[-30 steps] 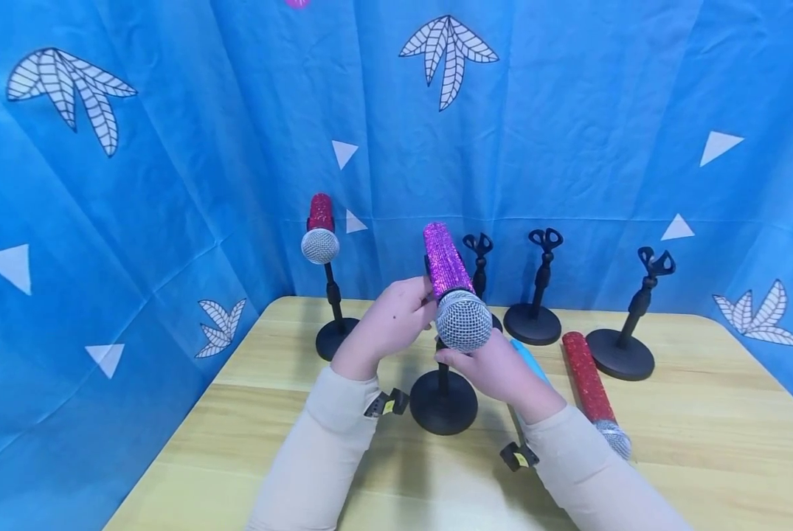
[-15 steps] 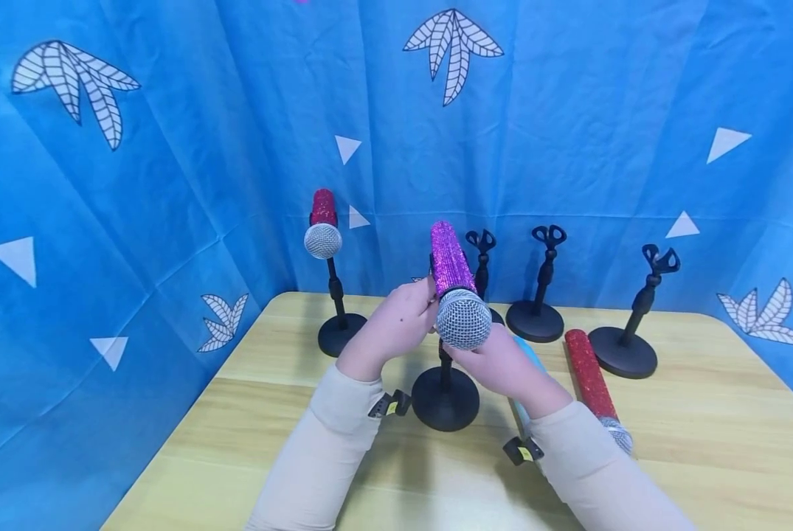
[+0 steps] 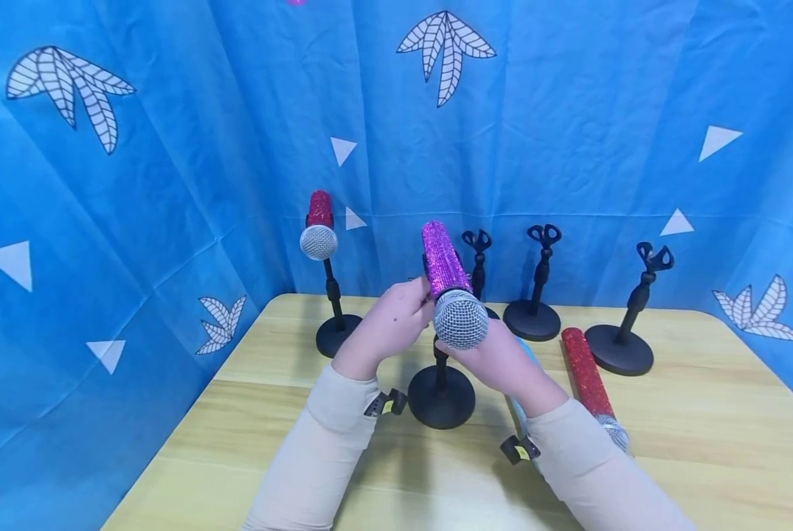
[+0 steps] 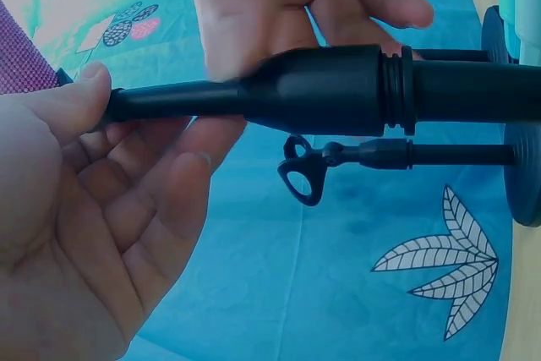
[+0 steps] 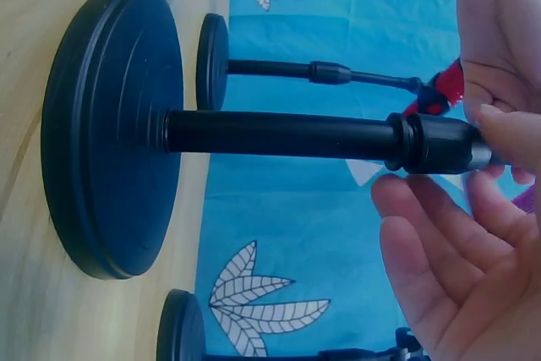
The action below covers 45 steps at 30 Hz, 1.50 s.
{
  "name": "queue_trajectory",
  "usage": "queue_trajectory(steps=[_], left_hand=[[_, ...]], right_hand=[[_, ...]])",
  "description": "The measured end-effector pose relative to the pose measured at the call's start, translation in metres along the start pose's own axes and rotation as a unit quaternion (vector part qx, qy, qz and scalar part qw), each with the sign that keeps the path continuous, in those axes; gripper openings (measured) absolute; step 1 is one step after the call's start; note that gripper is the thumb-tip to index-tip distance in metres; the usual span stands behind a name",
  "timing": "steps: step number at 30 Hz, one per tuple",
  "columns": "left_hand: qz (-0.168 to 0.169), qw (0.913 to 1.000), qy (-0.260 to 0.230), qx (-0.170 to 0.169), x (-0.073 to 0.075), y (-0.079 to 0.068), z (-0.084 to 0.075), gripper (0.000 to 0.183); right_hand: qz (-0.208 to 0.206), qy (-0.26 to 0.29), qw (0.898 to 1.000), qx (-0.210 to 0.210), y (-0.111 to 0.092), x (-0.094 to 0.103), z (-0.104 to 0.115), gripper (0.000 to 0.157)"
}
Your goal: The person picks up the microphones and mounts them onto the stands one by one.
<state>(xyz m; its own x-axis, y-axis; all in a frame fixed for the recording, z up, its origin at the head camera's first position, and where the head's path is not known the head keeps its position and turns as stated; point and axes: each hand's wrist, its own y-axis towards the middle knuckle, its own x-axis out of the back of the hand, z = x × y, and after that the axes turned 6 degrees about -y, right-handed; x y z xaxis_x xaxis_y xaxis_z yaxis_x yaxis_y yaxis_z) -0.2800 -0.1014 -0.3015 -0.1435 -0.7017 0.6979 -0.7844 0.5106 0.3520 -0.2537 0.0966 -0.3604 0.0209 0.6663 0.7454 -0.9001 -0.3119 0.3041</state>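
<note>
A purple glittery microphone (image 3: 445, 258) with a silver mesh head sits tilted in the clip of a black microphone stand (image 3: 441, 397), its head toward me. My left hand (image 3: 396, 321) pinches the stand's thin upper pole just below the clip; the thumb (image 4: 89, 95) lies along it in the left wrist view. Lower down, my right hand (image 3: 496, 358) holds the thicker collar (image 5: 439, 143) between thumb and fingers, as the right wrist view shows. The other right-hand fingers (image 5: 406, 251) are spread loosely beside the pole. The round base rests on the table.
A red microphone (image 3: 319, 228) is mounted on a stand at back left. Several bare stands (image 3: 532, 321) line the back right. Another red microphone (image 3: 589, 376) lies on the wooden table (image 3: 237, 442), beside a light blue object (image 3: 518, 413) partly hidden by my right arm.
My right thumb has shifted on the collar and shows less in the head view. The left hand keeps its hold, and the stand and purple microphone stay nearly in place.
</note>
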Motion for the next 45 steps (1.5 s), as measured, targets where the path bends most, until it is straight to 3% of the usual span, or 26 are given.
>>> queue_trajectory(steps=[7,16,22,26,31,39,45], left_hand=[[-0.008,1.0000,0.002,-0.001,0.001,0.000,0.001,0.027],[-0.006,1.0000,0.002,0.005,0.001,-0.001,0.002,0.028],[-0.005,1.0000,0.005,0.000,0.001,0.000,0.002,0.025],[-0.006,1.0000,0.007,-0.002,0.001,0.001,0.002,0.024],[-0.006,0.9999,0.001,0.010,0.000,-0.002,0.002,0.027],[-0.008,0.9999,0.004,0.006,0.000,-0.004,0.003,0.024],[-0.009,1.0000,0.003,0.004,-0.001,-0.002,0.002,0.025]], right_hand=[[0.022,0.024,0.999,0.038,0.002,-0.002,-0.002,0.035],[0.001,0.015,1.000,-0.003,0.003,-0.011,-0.001,0.045],[0.003,0.048,0.998,0.033,-0.002,-0.003,-0.001,0.039],[-0.001,0.022,0.999,0.025,0.000,-0.004,0.001,0.031],[0.000,-0.005,1.000,-0.006,0.001,-0.010,0.003,0.039],[0.012,0.032,0.999,0.019,-0.002,-0.008,0.004,0.032],[-0.007,-0.003,1.000,0.021,0.002,-0.015,0.003,0.037]])
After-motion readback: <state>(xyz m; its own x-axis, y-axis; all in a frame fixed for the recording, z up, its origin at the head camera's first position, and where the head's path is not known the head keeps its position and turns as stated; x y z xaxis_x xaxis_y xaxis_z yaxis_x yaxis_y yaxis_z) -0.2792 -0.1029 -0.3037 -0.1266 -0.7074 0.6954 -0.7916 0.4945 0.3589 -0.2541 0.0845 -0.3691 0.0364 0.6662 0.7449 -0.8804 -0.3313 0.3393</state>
